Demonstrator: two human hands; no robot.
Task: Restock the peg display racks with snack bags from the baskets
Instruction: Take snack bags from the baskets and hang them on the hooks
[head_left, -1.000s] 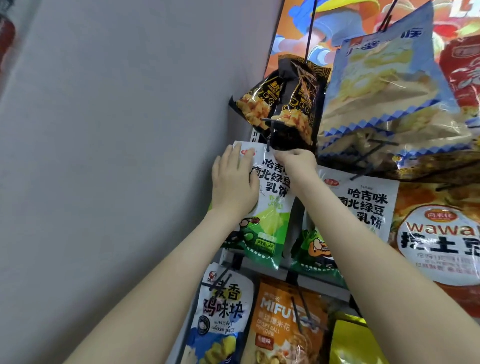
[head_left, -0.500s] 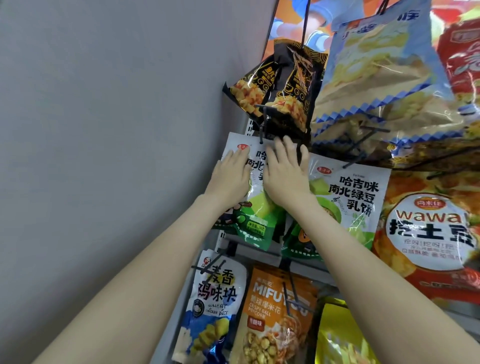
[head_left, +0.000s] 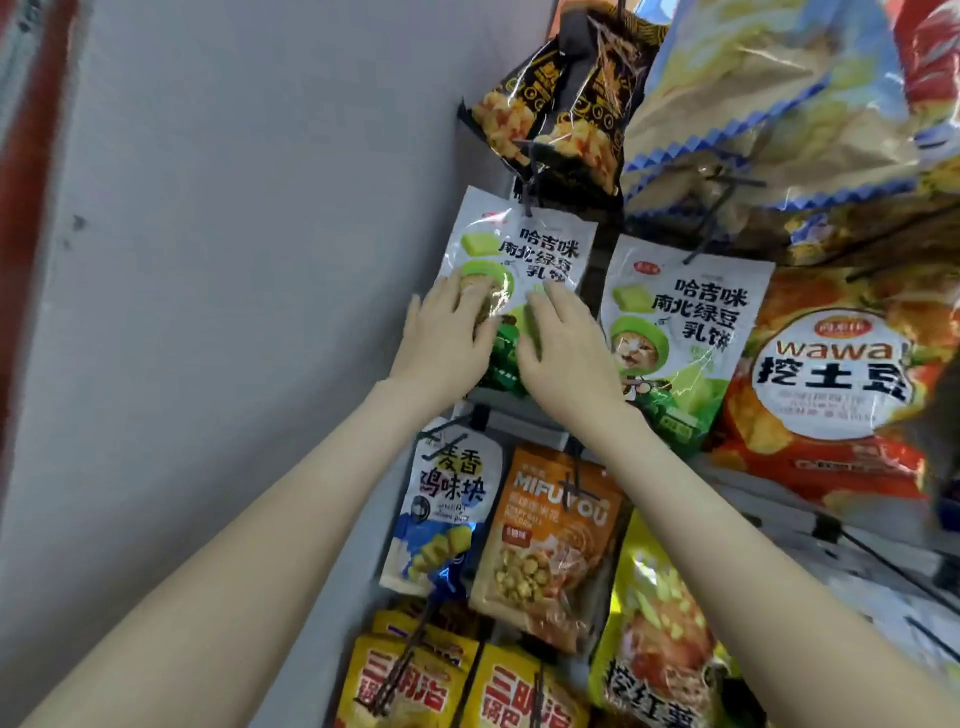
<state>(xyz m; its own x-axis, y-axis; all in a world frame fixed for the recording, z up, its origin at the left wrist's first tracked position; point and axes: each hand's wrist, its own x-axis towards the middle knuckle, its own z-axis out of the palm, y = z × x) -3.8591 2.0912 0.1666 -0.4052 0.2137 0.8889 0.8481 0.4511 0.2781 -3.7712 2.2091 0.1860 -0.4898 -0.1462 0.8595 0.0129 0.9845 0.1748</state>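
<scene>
A white-and-green snack bag (head_left: 524, 244) hangs from a black peg (head_left: 530, 187) at the left end of the rack. My left hand (head_left: 449, 338) lies flat on its lower left, fingers straight. My right hand (head_left: 563, 345) lies flat on its lower right, fingers straight. Both hands cover the bag's bottom half. A second bag of the same kind (head_left: 685, 332) hangs on the peg just to the right.
A grey wall (head_left: 234, 312) borders the rack on the left. Black-and-yellow bags (head_left: 561, 98) hang above; a large orange bag (head_left: 841, 374) hangs at right. Below hang a blue-and-white bag (head_left: 447, 499), an orange popcorn bag (head_left: 550, 540) and yellow bags (head_left: 410, 680). Bare pegs (head_left: 883, 561) jut out at lower right.
Both hands slid down from the bag's top at the peg to its lower half. The right hand, bunched at the peg a second ago, now lies flat. The bag hangs free on the peg.
</scene>
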